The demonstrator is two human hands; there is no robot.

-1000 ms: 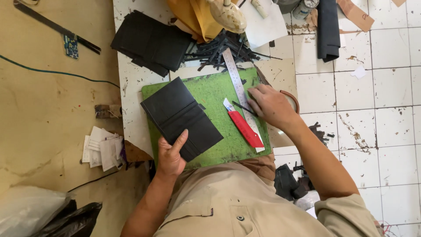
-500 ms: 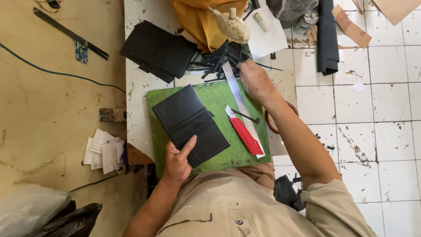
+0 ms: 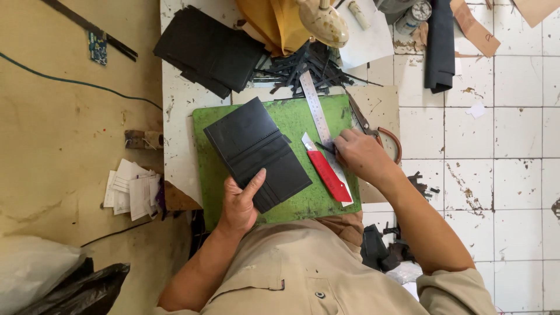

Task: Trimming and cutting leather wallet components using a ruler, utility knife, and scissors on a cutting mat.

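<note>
On the green cutting mat (image 3: 303, 119) lies an opened black leather wallet piece (image 3: 254, 151), tilted. Left hand (image 3: 240, 204) grips its lower edge, thumb on top. Right hand (image 3: 361, 154) rests on the steel ruler (image 3: 315, 108), fingers curled around a thin dark tool (image 3: 324, 147). Red utility knife (image 3: 325, 172) lies just beside, untouched.

black leather stack (image 3: 207, 49), scissors (image 3: 379, 131), paper slips (image 3: 131, 189)
</note>
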